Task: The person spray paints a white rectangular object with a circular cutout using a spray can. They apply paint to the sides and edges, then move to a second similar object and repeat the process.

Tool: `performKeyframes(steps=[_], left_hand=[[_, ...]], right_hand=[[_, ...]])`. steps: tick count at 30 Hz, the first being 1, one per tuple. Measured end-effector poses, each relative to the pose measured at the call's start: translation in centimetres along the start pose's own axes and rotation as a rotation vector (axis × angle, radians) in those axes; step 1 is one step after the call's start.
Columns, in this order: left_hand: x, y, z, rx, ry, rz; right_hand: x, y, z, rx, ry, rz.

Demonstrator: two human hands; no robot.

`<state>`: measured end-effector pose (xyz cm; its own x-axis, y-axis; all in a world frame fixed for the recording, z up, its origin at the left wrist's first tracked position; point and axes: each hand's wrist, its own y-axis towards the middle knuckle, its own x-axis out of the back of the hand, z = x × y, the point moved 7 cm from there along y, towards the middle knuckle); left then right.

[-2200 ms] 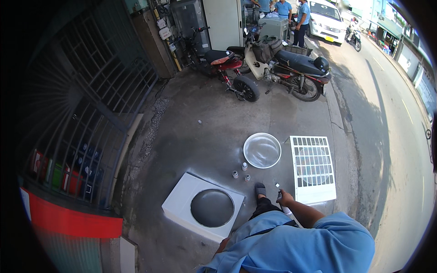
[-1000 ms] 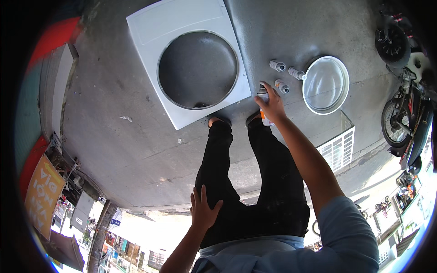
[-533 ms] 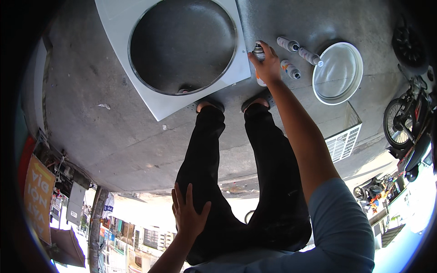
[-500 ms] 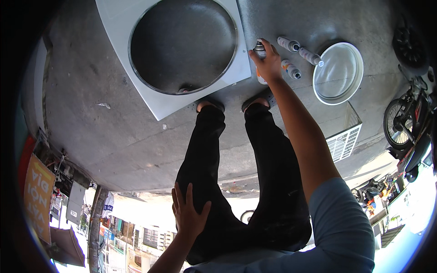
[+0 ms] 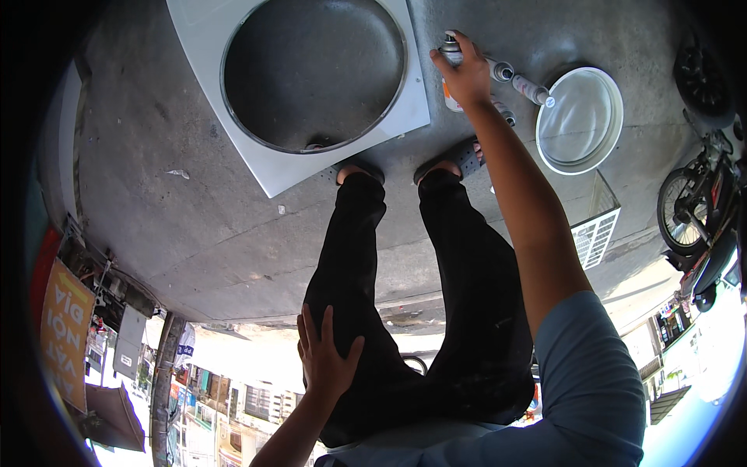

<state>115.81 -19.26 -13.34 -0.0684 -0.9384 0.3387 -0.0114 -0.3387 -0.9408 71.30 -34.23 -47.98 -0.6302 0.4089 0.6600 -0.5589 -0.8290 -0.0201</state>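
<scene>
My right hand point(image 5: 469, 76) is wrapped round a spray can point(image 5: 450, 51) with a metal top and an orange band lower down. One finger reaches over its nozzle. The can is upright, just right of a white flat panel point(image 5: 268, 167) with a big round opening. Close by my right hand lie more spray cans: one point(image 5: 502, 71) partly covered by the hand, one point(image 5: 529, 89) pointing at a white round rim, and one point(image 5: 506, 114) mostly behind my wrist. My left hand point(image 5: 327, 364) rests on my left thigh, fingers spread, holding nothing.
The white round rim point(image 5: 619, 117) lies on the concrete floor to the right. Nearer me stands a white slatted crate point(image 5: 597, 238). Motorbikes point(image 5: 689, 210) are parked at the far right. My feet in dark clogs point(image 5: 465, 158) are beside the panel's near corner.
My right hand has moved a little farther away and to the right with the spray can, now overlapping the lying cans. My left hand stays on my thigh.
</scene>
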Motion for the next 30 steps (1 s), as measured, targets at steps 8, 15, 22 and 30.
performKeyframes(steps=[8, 15, 22, 30], left_hand=[[-0.7, -0.4, -0.3, 0.006, 0.015, 0.003], [-1.0, -0.4, -0.3, -0.007, 0.022, -0.009], [-1.1, -0.3, 0.1, -0.06, 0.02, -0.023], [-0.9, 0.2, -0.1, -0.053, -0.005, -0.011]], right_hand=[[0.2, -5.1, -1.1, -0.03, 0.008, 0.049], [1.7, -8.6, -1.1, -0.146, -0.003, 0.059], [0.0, -5.9, -3.1, -0.357, 0.155, 0.542], [7.5, -1.8, 1.4, -0.102, 0.036, -0.005]])
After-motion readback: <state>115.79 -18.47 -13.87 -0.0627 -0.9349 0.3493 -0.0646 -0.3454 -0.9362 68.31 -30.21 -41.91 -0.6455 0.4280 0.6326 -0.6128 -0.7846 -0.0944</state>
